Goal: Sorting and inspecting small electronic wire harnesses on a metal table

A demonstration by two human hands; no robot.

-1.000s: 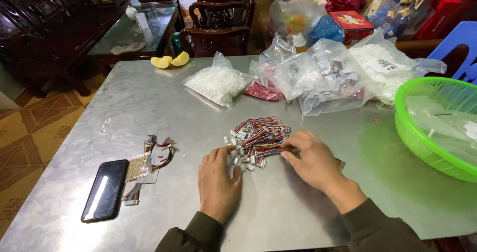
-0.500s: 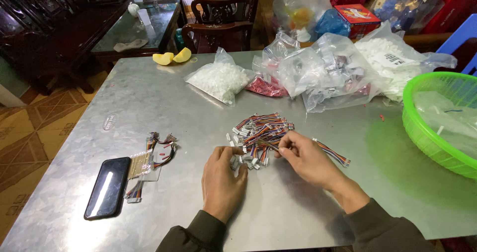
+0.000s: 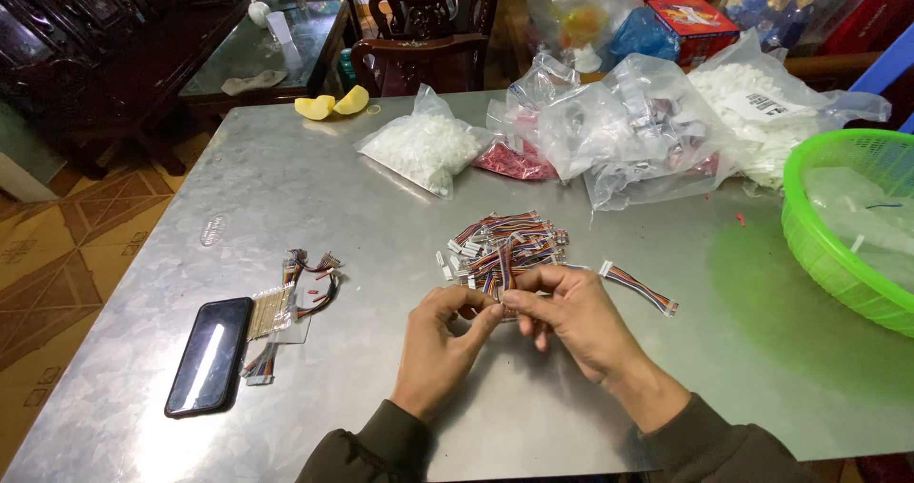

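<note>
A steel table (image 3: 666, 397) served as the landmark for all places given here. At the table's right edge stood a green basket (image 3: 809, 245) with a clear bag inside. Along the far side lay a row of clear plastic bags (image 3: 647, 131) of small parts; the leftmost, a bag of white pieces (image 3: 424, 150), lay apart from the rest. Near the left front corner lay a black phone (image 3: 209, 354), screen up, and just beside it a small bundle of finished wires (image 3: 300, 288).

At the table's middle lay a pile of short wire leads (image 3: 505, 245), striped in several colours with white plugs at the ends. One single lead (image 3: 640, 287) lay apart, just right of the pile.

Nearest the front edge, the left hand (image 3: 438, 345) and the right hand (image 3: 571, 316) were brought together, fingertips meeting just at the near edge of the pile. Both pinched one lead (image 3: 502, 286) drawn up from the pile; it was mostly hidden by the fingers, so the exact grip could not be told.

Judged from its look, such a lead was very light, limp along the wires and stiff only at the plugs. The plug body seemed the firmest place to hold, since thin wires could slip or pull loose. Tangling with neighbours in the pile appeared likely.
</note>
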